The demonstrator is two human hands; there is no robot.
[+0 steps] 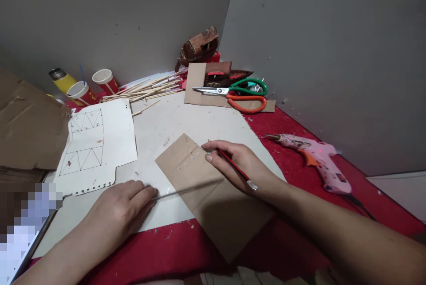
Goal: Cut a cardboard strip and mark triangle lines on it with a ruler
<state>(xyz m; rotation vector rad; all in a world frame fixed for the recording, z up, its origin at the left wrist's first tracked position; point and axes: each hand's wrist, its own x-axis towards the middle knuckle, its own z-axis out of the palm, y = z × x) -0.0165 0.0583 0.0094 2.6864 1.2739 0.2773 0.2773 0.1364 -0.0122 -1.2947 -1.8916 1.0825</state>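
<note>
My left hand [128,205] is closed on one end of a thin grey strip [191,189], seen nearly edge-on and slightly blurred. The strip reaches right, across a brown cardboard piece [208,201] that lies slanted on white paper. Between thumb and fingers, my right hand [238,161] grips a red and black pencil [235,165] with a shiny wrapped back end. Its tip points toward the cardboard's upper part; whether it touches cannot be told. Small pale specks lie on the cardboard there.
Left lies a sheet with truss drawings [103,143]. Behind are wooden sticks [146,90], paper cups [105,82], a yellow bottle [63,82] and green-and-orange scissors [233,91] on cardboard. A pink glue gun [319,161] rests at right on the red tabletop [293,143].
</note>
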